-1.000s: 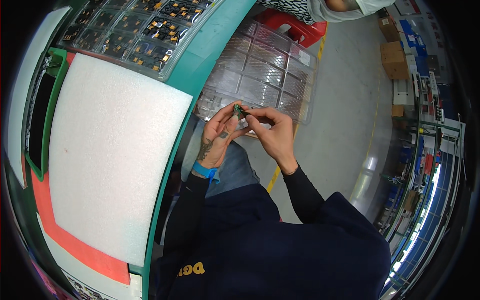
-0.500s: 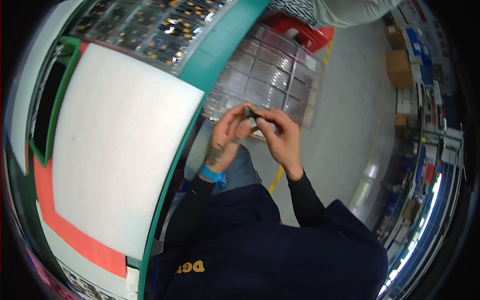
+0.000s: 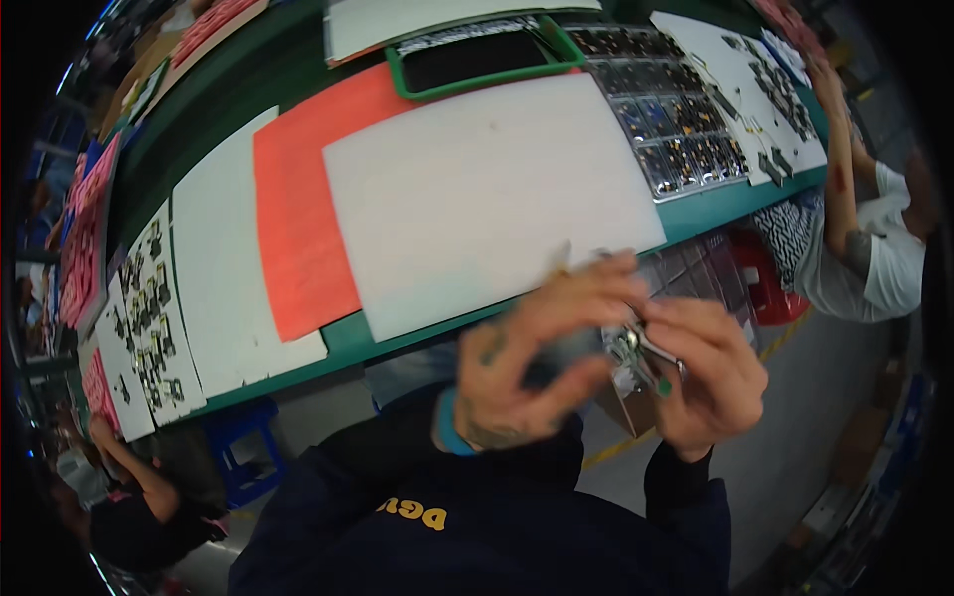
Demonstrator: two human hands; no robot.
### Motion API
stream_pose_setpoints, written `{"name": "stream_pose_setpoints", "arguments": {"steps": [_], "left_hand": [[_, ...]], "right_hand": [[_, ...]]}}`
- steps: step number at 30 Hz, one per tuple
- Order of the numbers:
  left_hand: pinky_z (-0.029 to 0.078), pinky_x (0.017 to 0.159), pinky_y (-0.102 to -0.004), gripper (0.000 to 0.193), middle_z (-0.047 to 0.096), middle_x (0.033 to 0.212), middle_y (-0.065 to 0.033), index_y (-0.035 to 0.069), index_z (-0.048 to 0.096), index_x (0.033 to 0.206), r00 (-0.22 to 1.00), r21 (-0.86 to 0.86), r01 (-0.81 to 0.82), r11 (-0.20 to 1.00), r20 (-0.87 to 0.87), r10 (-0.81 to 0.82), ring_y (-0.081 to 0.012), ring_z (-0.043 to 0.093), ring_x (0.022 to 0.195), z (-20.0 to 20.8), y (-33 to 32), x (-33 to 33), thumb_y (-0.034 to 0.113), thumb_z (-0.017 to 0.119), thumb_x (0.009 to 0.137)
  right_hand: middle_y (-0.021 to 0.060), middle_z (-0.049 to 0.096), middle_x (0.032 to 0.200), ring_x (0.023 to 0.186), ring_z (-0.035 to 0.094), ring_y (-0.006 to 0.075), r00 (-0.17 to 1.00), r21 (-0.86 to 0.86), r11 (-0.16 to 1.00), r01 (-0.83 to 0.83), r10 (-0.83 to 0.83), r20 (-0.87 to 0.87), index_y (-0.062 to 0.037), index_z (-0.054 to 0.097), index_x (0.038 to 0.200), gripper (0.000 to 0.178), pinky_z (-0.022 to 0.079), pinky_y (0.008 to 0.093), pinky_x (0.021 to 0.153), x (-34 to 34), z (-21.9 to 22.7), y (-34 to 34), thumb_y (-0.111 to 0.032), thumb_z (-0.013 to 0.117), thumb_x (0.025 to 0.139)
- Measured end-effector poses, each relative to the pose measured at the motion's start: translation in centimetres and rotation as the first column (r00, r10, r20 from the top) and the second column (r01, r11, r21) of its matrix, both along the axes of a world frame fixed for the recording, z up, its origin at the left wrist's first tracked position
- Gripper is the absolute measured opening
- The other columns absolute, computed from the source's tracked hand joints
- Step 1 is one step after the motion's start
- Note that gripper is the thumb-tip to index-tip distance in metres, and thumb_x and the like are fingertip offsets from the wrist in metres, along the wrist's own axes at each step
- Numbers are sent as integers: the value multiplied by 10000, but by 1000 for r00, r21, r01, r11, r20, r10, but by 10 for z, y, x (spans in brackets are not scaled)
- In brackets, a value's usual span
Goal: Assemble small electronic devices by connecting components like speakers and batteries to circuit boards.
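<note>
My right hand point(image 3: 711, 368) grips a small electronic part point(image 3: 636, 348) with shiny silver metal and a bit of green, over the table's front edge. Its exact kind is too small to tell. Close on its left is my left hand point(image 3: 532, 358), smeared by motion, with a blue band at the wrist. The left fingers are stretched toward the part, thumb apart from them. A blurred pale sliver point(image 3: 562, 260) shows just above the left knuckles; whether that hand touches it cannot be told. Beyond both hands lies a white foam sheet point(image 3: 487, 199) on the table.
A red-orange sheet point(image 3: 298, 219) lies under the foam. Behind stands a green tray point(image 3: 397, 74) with dark contents. Clear compartment boxes point(image 3: 676, 129) of small parts sit right. White boards point(image 3: 224, 258) carry parts at left. Co-workers sit at both sides, near a blue stool point(image 3: 243, 447).
My view has swung left toward the table. The hands were together on a small dark part; now the left hand is spread apart and the right holds a silver-and-green part.
</note>
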State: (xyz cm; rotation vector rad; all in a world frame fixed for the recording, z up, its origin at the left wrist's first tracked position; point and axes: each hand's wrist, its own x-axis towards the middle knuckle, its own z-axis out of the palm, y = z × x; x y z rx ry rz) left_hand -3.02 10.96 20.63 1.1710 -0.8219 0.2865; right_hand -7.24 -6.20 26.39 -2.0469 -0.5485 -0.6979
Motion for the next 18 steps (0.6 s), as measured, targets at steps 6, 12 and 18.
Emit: {"name": "stream_pose_setpoints", "arguments": {"steps": [6,12,18], "left_hand": [[552,899,-349,229,703,1179,-140,-6,701,1133,913,568,-407,715,226,340,-257,666,986,51,102,62,-33,656,910],[533,974,-335,320,703,1255,-64,45,711,1212,837,677,-512,528,256,483,-254,664,1063,40,147,95,69,748,894],[482,1076,-367,403,668,1325,-60,65,682,1280,892,750,-451,484,359,274,-276,599,1223,3,153,99,136,767,893]], "right_hand": [[63,729,882,696,631,165,973,-118,967,-228,221,-69,-5,769,967,201,488,266,620,99,28,37,56,754,776],[28,672,910,749,597,175,940,-457,889,-9,163,298,-48,738,946,124,483,295,662,157,-8,65,-37,732,823],[31,681,970,840,636,176,946,-671,741,-7,224,237,-43,743,960,161,513,282,728,133,-48,79,-22,745,800]]}}
